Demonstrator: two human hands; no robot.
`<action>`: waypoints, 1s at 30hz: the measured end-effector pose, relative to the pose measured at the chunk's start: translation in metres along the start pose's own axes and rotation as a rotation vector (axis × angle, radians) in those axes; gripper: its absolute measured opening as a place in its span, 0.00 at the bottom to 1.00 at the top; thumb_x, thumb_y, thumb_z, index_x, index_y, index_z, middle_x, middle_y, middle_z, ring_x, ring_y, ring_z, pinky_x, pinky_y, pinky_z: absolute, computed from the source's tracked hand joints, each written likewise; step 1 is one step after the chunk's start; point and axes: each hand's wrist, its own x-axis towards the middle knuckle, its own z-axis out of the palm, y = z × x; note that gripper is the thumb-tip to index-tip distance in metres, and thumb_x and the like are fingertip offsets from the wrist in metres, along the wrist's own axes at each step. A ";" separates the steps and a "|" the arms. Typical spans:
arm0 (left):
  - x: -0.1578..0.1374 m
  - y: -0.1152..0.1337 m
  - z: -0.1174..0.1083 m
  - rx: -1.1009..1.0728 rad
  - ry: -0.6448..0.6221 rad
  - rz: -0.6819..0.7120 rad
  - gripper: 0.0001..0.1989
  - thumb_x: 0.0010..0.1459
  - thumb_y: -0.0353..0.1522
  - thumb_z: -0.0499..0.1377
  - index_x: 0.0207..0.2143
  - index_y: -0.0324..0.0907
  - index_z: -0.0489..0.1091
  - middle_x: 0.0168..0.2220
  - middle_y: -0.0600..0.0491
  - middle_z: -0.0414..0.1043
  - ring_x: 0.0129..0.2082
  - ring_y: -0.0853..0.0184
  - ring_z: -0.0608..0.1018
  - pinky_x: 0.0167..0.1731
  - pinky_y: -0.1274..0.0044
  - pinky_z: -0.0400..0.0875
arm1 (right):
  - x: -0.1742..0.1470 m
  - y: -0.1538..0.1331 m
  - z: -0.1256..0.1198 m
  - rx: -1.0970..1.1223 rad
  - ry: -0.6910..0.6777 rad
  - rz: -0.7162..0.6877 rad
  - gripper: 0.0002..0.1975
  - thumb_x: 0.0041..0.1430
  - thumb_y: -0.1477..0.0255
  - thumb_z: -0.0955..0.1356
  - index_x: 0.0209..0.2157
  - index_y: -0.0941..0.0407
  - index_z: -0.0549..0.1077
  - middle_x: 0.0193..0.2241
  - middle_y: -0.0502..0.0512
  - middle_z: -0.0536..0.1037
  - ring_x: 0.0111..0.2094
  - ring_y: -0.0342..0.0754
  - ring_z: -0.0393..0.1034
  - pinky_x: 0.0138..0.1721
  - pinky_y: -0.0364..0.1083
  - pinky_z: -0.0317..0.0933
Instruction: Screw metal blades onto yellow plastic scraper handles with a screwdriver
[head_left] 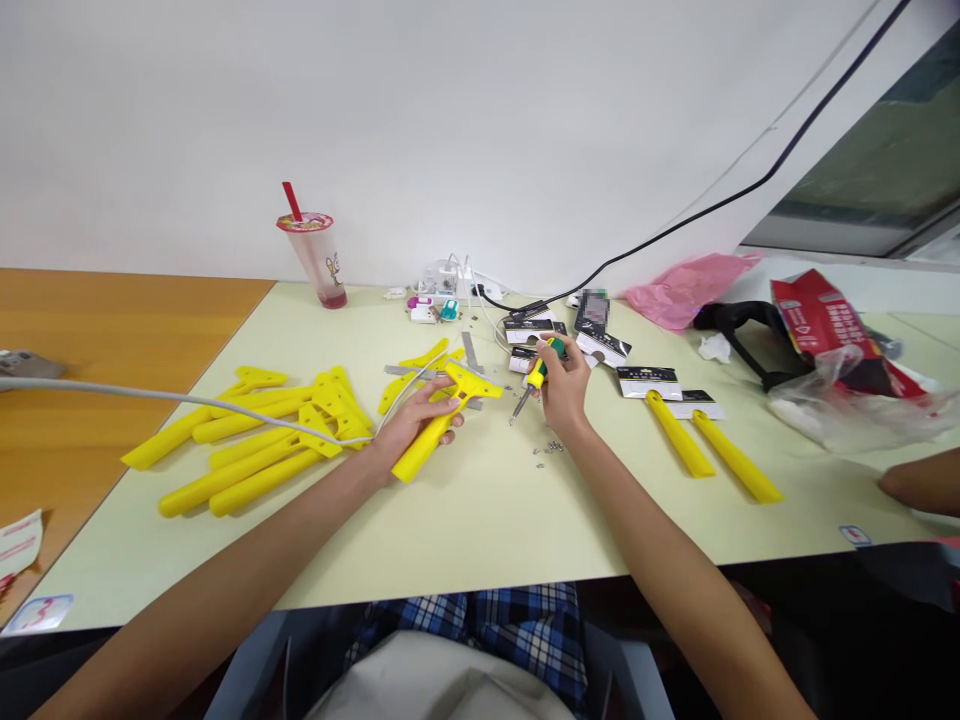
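My left hand (412, 430) is closed around a yellow scraper (424, 448), its wide head with holes pointing away from me. In my right hand (566, 385) is a screwdriver (537, 374) with a yellow and green handle, its metal tip slanting down to the left above the table. Small screws (553, 447) lie scattered below that hand. Beyond my left hand are flat metal blades (470, 352) and more yellow scraper parts (425, 357). Several yellow scraper handles (255, 470) are piled at the left.
Two carded yellow scrapers (679, 435) lie at right. Behind are a drink cup (313, 262), a power strip (491, 289) with cables, and cardboard packages (529, 328). A grey cable (187, 397) crosses the left pile. Plastic bags (832, 400) and another person's arm (922, 482) are far right.
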 end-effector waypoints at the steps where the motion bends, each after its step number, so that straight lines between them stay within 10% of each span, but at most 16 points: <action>1: 0.000 0.000 0.000 0.001 0.005 -0.002 0.27 0.52 0.27 0.76 0.51 0.43 0.70 0.43 0.50 0.77 0.29 0.71 0.79 0.20 0.82 0.69 | 0.000 0.001 0.001 0.024 0.015 0.022 0.21 0.55 0.56 0.78 0.44 0.51 0.74 0.23 0.45 0.74 0.20 0.45 0.69 0.14 0.42 0.56; 30: -0.001 -0.006 0.001 -0.041 -0.007 -0.045 0.26 0.55 0.25 0.73 0.53 0.43 0.67 0.44 0.48 0.76 0.30 0.71 0.77 0.25 0.81 0.73 | -0.001 0.005 0.007 0.105 0.089 0.029 0.29 0.50 0.49 0.82 0.42 0.51 0.71 0.26 0.45 0.80 0.21 0.44 0.74 0.22 0.43 0.73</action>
